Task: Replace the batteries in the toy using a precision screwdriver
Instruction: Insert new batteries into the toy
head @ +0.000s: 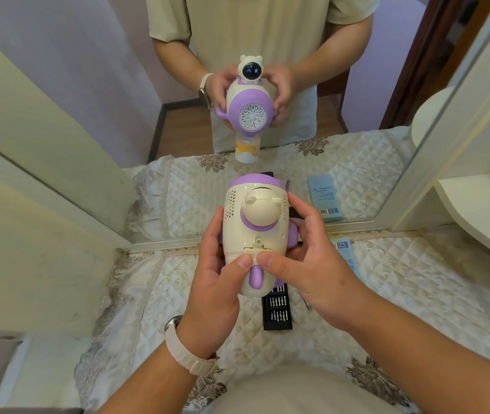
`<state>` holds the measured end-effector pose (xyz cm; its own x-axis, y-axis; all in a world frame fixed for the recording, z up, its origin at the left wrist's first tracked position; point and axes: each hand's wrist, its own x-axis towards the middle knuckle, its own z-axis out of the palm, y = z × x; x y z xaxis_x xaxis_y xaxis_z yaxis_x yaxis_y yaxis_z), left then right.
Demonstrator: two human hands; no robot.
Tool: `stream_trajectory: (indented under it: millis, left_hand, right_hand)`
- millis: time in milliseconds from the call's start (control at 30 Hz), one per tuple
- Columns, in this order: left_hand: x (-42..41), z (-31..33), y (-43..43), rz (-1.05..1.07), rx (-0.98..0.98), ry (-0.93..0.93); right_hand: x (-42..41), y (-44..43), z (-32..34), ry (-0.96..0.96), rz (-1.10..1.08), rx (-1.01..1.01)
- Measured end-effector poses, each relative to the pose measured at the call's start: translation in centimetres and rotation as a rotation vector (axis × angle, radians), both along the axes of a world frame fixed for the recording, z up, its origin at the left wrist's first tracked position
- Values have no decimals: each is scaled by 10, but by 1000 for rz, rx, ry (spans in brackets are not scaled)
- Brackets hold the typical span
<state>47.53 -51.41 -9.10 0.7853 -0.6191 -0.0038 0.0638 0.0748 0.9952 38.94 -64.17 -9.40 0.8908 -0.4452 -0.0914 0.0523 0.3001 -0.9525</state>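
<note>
Nearest the lens: pale shirt front, then 2 bare forearms reaching up, the left wrist banded by a cream watch [184, 348]. Held clear above the quilted cloth [417, 279]: toy [252, 216], cream and purple, bear figure on top, clasped from both sides. Left hand [211, 273] wrapped round the left flank, right hand [312, 264] round the right flank and purple wing; fingers of both curled on the shell, neither slack. Thumbs [242, 262] tip to tip, nearly touching, pressed just below a small tab and seam at the rear of the body, probably the battery hatch [257, 245].

Long axis of the toy running away from the body toward the mirror [178, 189]: nozzle end facing the glass, rear end facing the wearer. So: hatch dead centre between the 2 grips, right at the thumbs, equally near either hand.

Below the toy, flat on the cloth and partly hidden by it: black bit case [278, 312], open, rows of bits showing, slightly nearer the right hand. Blue box [346, 255] further right, mostly behind that hand. No driver plainly in view.

Judged next: free 1 hand, likely the right, for a driver, with the left clamped on and the hatch turned up.
</note>
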Motion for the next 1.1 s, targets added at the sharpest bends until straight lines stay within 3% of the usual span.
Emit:
stream_trajectory:
  millis: [867, 1100]
  left_hand:
    - [-10, -24, 6, 104, 114, 1]
    - [-9, -53, 14, 163, 197, 67]
  right_hand:
    - [-3, 2, -17, 139, 75, 30]
    - [2, 4, -46, 234, 160, 143]
